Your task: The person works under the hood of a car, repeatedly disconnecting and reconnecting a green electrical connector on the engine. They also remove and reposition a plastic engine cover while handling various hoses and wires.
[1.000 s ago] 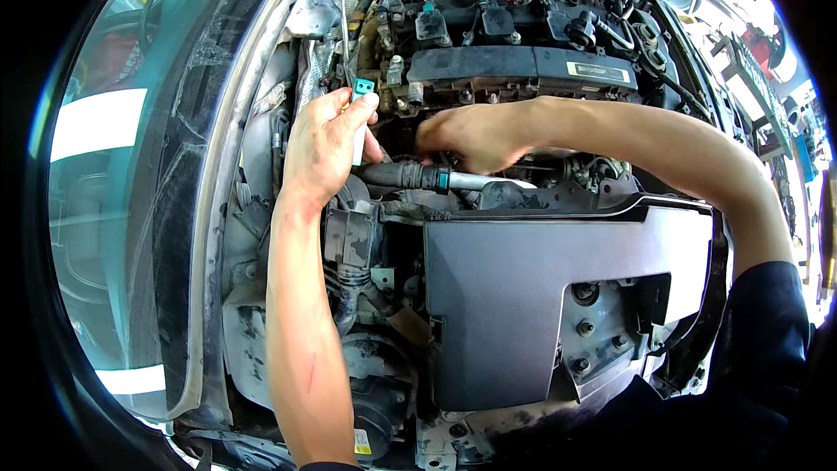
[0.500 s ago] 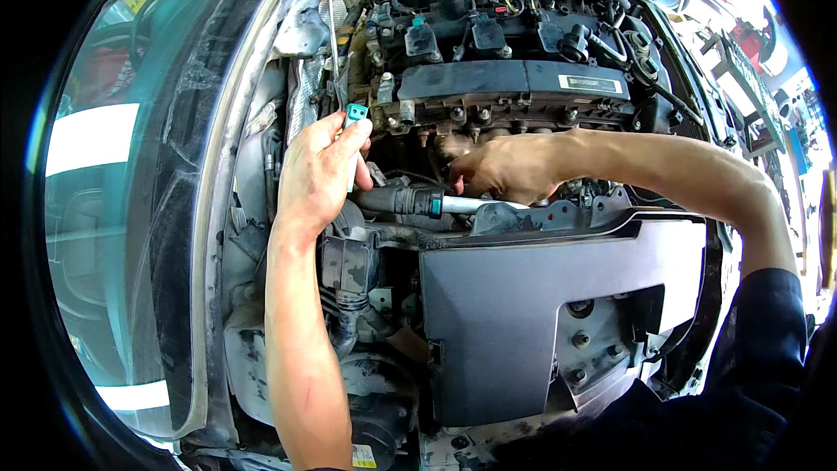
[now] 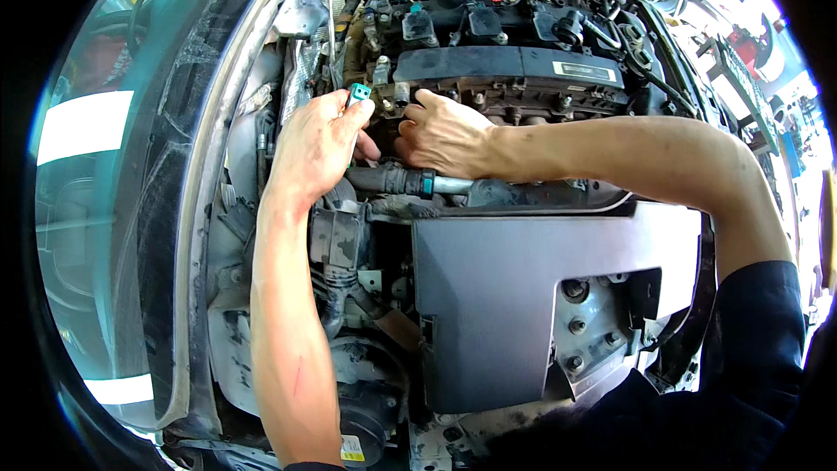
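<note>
The left hand (image 3: 312, 144) is pinching a slim green-tipped tool (image 3: 360, 94) near the left edge of the engine bay (image 3: 231, 349). Apart from it, the right hand (image 3: 445, 133) is curling between a long black cover (image 3: 458, 63) and a black hose (image 3: 384, 180); whether it is gripping anything cannot be told. A grey cover (image 3: 484, 296) is sitting toward the bay's near edge.

The engine (image 3: 506, 63) lies behind the panel (image 3: 488, 314) (both right of the windshield (image 3: 87, 235)).
</note>
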Tool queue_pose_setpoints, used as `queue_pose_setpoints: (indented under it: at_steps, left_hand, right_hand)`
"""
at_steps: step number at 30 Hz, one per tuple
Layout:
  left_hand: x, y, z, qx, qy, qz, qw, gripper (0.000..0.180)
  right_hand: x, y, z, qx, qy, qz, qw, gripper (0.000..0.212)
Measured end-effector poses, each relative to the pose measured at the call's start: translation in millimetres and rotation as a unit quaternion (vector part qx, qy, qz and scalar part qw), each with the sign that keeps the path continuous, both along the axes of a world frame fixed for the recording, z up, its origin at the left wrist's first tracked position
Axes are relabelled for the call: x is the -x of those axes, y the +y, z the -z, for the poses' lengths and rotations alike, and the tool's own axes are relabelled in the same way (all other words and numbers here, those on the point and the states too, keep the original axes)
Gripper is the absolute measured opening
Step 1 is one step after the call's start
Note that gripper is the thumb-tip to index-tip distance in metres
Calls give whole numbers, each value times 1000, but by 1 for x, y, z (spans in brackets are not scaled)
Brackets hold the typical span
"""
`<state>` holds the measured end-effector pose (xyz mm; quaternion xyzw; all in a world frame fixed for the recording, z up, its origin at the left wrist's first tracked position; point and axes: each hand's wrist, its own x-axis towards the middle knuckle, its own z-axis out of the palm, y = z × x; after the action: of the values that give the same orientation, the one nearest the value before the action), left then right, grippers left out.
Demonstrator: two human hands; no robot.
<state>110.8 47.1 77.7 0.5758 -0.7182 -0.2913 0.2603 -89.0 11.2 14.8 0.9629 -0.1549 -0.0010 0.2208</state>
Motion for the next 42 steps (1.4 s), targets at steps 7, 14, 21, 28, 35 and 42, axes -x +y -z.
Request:
queue_pose_setpoints:
  at_steps: [7,14,21,28,35,42]
  left_hand:
    - [-1,-3,-1,-32,0,54,998,45]
    - [0,-8,6,-74,44,43,995,40]
    - [5,-6,7,-53,52,49,996,47]
    - [-4,-2,6,-59,63,45,995,40]
    - [-5,-10,11,-72,88,56,992,34]
    - [-5,-7,11,-57,116,57,990,47]
  right_hand:
    - [-14,0,-12,207,143,-27,968,21]
    - [-16,-10,4,250,163,-67,952,32]
    - [-18,-12,-13,90,114,-3,989,41]
    - [-46,-18,-42,2,165,77,983,24]
    - [-35,-33,-14,66,101,32,992,27]
    - [-10,-15,-32,-247,21,150,957,27]
